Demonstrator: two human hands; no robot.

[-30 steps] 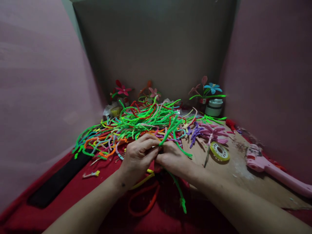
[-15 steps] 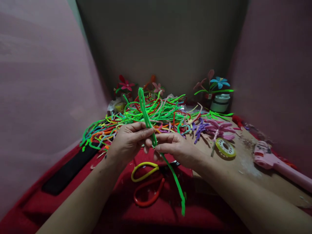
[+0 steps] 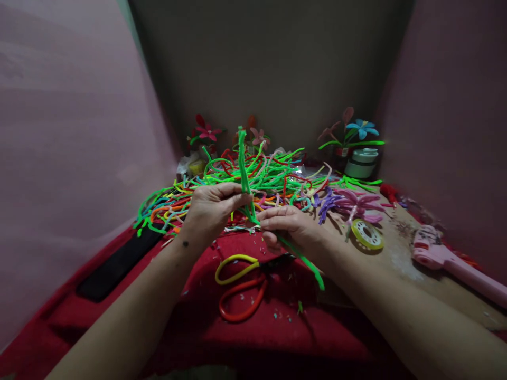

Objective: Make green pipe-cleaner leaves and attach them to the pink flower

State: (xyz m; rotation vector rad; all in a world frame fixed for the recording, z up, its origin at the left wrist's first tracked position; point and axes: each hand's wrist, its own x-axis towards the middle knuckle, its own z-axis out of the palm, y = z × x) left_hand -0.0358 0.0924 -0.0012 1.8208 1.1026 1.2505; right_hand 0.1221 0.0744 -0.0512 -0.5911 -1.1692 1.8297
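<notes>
Over the middle of the desk (image 3: pixel 190 327), the left hand (image 3: pixel 212 209) pinches upright green fuzzy stems (image 3: pixel 242 163) that leaned left half a second ago; the right hand (image 3: pixel 291 226) grips their lower end, tail swung rightward, suggesting a bend being shaped.

The left hand (image 3: pixel 212 208), right hand (image 3: pixel 291 224) and both forearms (image 3: pixel 142 311) are bare, a small dark spot (image 3: pixel 185 244) marking the left wrist (image 3: pixel 193 232).

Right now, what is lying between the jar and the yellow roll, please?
In the head view, green fuzzy stems near the jar, then pink petals near the yellow roll.
</notes>
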